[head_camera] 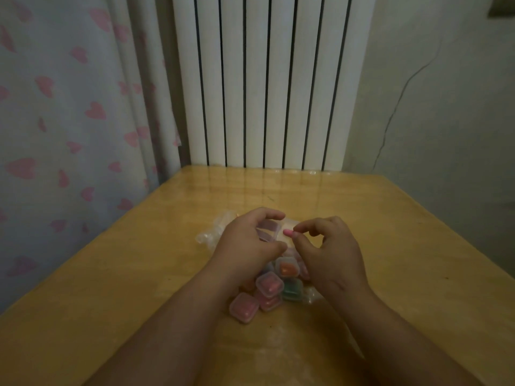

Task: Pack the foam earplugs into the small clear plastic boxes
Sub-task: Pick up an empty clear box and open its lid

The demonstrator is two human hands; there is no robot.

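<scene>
My left hand [248, 240] grips a small clear plastic box [266, 231] with its lid open, held above the table. My right hand [326, 252] pinches a pink foam earplug [288, 232] between thumb and forefinger, right beside the box's opening. Below my hands lies a pile of several closed clear boxes holding coloured earplugs: an orange one [288, 269], a pink one [269, 284], a green one [292, 290] and another pink one [243, 307] at the front.
A crumpled clear plastic bag [214, 231] lies behind my left hand on the wooden table [390, 246]. A white radiator [267, 79] stands behind the table's far edge, a heart-patterned curtain [69, 121] to the left.
</scene>
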